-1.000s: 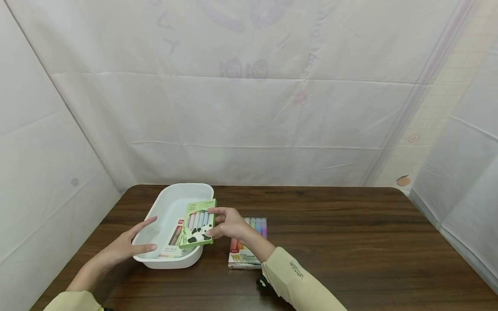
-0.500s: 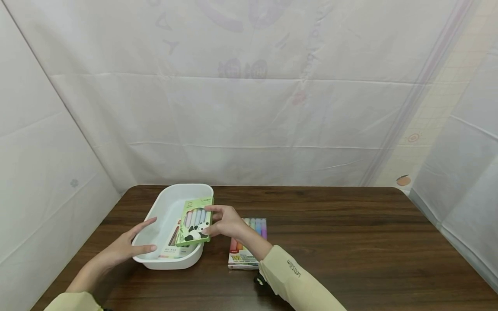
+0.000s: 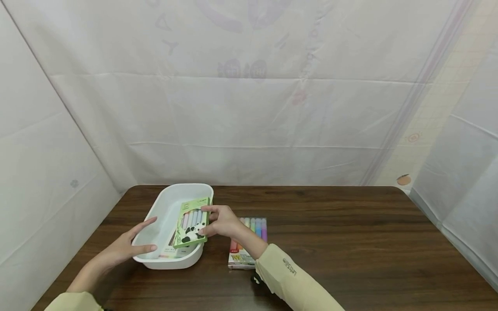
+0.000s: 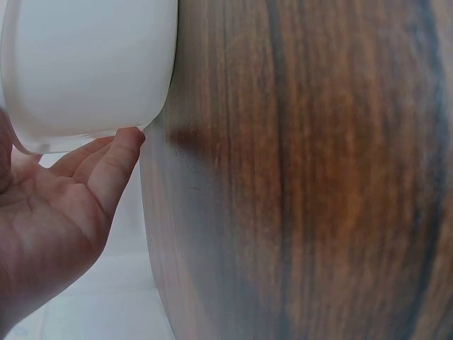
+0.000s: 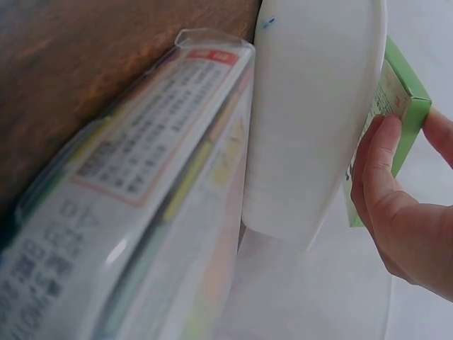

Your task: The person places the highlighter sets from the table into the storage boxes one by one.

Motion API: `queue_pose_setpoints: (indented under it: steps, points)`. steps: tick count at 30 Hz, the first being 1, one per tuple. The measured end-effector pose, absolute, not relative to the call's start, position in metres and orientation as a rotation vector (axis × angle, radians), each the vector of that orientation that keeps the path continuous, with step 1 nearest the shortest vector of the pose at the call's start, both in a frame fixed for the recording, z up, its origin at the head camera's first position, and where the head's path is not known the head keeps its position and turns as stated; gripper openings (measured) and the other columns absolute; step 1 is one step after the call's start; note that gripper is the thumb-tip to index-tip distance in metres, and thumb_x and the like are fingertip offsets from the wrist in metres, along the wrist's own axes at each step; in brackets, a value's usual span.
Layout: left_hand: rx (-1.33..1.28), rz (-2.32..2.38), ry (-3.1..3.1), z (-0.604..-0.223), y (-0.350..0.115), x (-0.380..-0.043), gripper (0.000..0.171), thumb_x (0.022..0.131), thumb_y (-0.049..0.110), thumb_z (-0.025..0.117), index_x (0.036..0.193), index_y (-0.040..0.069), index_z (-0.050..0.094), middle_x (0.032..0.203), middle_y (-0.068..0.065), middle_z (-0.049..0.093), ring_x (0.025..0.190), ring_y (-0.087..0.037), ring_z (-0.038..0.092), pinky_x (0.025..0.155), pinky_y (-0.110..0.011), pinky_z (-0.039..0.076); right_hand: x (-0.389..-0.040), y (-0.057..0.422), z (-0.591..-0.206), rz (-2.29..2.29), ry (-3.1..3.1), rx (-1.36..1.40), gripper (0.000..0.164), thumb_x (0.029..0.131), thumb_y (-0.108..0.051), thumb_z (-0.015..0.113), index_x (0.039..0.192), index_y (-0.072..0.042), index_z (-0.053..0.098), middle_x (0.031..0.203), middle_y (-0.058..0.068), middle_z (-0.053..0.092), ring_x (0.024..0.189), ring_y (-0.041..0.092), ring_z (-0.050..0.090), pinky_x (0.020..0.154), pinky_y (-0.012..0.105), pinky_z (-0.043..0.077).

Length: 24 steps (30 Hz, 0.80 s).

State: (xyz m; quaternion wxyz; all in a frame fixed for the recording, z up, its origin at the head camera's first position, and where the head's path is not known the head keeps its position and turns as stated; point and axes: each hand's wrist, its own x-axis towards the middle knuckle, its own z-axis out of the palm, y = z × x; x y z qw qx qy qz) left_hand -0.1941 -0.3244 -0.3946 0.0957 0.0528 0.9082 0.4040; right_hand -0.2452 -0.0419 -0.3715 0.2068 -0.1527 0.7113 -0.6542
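Note:
Over the right side of a white plastic tub (image 3: 155, 216), my right hand (image 3: 225, 222) pinches a green marker box (image 3: 191, 224) with a panda on it. The box lies tilted, its thumb-side edge overlapping the tub's right rim. In the right wrist view, thumb and fingers hold the green box (image 5: 407, 142) by its edge, beyond the tub wall (image 5: 311, 106). My left hand (image 3: 120, 248) grips the tub's left edge, thumb and forefinger reaching over the rim. The left wrist view shows other fingers (image 4: 117, 166) against the tub's outside. Inside, a flat pack (image 3: 170, 251) lies partly hidden beneath the box.
A clear pack of coloured markers (image 3: 243, 258) lies on the dark wooden table (image 3: 350, 242) just right of the tub, partly covered by the right forearm. Pale cloth (image 3: 249, 129) hangs behind the table and on both sides.
My right hand has moved the green marker box slightly left, farther over the tub. The left hand and the tub have stayed in place.

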Motion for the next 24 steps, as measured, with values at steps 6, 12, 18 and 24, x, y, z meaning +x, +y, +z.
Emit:
queue_pose_setpoints:
  steps: [6, 12, 18, 24]
  points:
    - [0.159, 1.192, 2.696, -0.395, -0.324, -0.194, 0.082, 0.081, 0.030, 0.068, 0.144, 0.007, 0.021, 0.141, -0.036, 0.016, 0.126, -0.052, 0.022, 0.090, -0.065, 0.029, -0.246, -0.044, -0.373, -1.792, 2.036, -0.457, 0.062, 0.068, 0.011, 0.072, 0.125, -0.003, 0.054, 0.092, 0.009, 0.060, 0.073, 0.013, 0.061, 0.062, 0.029, 0.054]
    - [0.160, 1.187, 2.706, -0.394, -0.325, -0.195, 0.082, 0.080, 0.029, 0.069, 0.144, 0.006, 0.022, 0.141, -0.037, 0.016, 0.125, -0.053, 0.022, 0.090, -0.065, 0.028, -0.246, -0.045, -0.372, -1.772, 2.096, -0.499, 0.062, 0.067, 0.008, 0.074, 0.125, -0.004, 0.054, 0.092, 0.008, 0.059, 0.073, 0.012, 0.060, 0.061, 0.027, 0.053]
    - [0.158, 1.163, 2.707, -0.394, -0.324, -0.195, 0.083, 0.080, 0.030, 0.069, 0.144, 0.006, 0.021, 0.141, -0.037, 0.015, 0.125, -0.055, 0.020, 0.089, -0.067, 0.027, -0.247, -0.048, -0.370, -1.701, 2.193, -0.523, 0.063, 0.067, 0.002, 0.077, 0.125, -0.005, 0.055, 0.092, 0.008, 0.059, 0.074, 0.010, 0.057, 0.061, 0.024, 0.051]
    - [0.141, 1.174, 2.693, -0.393, -0.324, -0.195, 0.083, 0.080, 0.030, 0.068, 0.144, 0.006, 0.020, 0.141, -0.037, 0.014, 0.125, -0.055, 0.018, 0.090, -0.067, 0.025, -0.247, -0.054, -0.368, -1.636, 2.282, -0.549, 0.063, 0.066, -0.002, 0.079, 0.124, -0.006, 0.056, 0.095, 0.010, 0.059, 0.078, 0.012, 0.055, 0.062, 0.022, 0.049]
